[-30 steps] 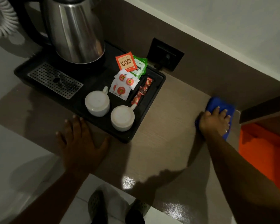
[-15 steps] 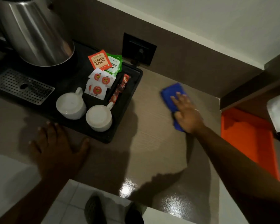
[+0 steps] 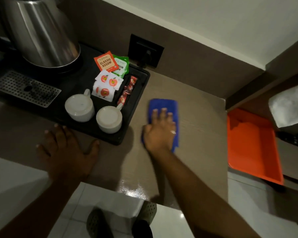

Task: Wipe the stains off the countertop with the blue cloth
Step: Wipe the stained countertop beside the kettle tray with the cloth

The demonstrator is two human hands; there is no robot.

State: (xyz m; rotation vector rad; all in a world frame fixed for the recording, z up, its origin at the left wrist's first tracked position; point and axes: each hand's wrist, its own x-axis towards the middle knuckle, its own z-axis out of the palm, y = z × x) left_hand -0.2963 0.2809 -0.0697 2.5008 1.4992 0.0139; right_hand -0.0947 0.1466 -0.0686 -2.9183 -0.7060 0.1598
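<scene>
Right hand (image 3: 159,133) pressed flat, fingers spread, on the blue cloth (image 3: 163,107), which lies on the brown countertop (image 3: 196,134) just right of a black tray (image 3: 138,103). Left hand (image 3: 65,150) rests open and empty, palm down, on the counter against the tray's front edge. On the tray stand a steel kettle (image 3: 41,31), a perforated metal drip plate (image 3: 24,88), two upturned white cups (image 3: 79,107) (image 3: 109,119) and a scatter of tea sachets (image 3: 107,73). A black wall socket (image 3: 145,50) sits behind the tray on the brown backsplash. An orange tray (image 3: 253,146) lies lower, off the counter's right end. Glare marks the counter's glossy front edge above a white tiled floor (image 3: 96,200).
</scene>
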